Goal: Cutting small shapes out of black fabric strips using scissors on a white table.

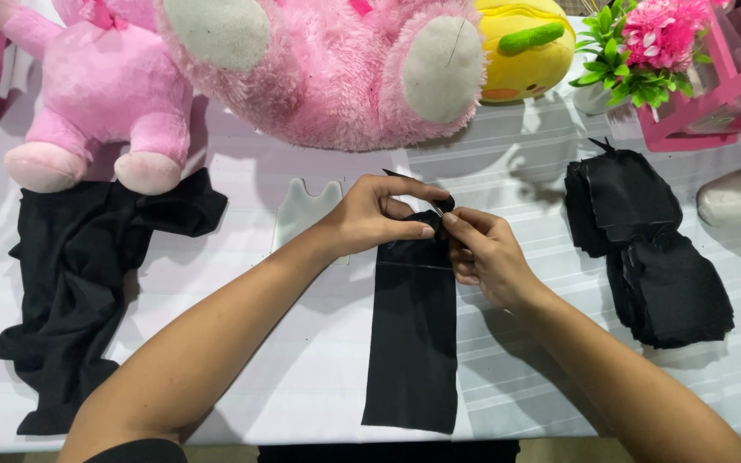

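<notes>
At table centre, both hands' fingers [413, 225] pinched on black fabric strip [413, 343].

pink plush toys [319, 77], potted flowers [645, 43], cut black pieces [645, 249]

two pink plush toys [216, 69], one yellow plush [525, 43]

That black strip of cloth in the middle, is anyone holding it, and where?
Yes. Both hands pinch the black fabric strip at its far end: left hand and right hand meet there, while the rest lies flat.
</notes>
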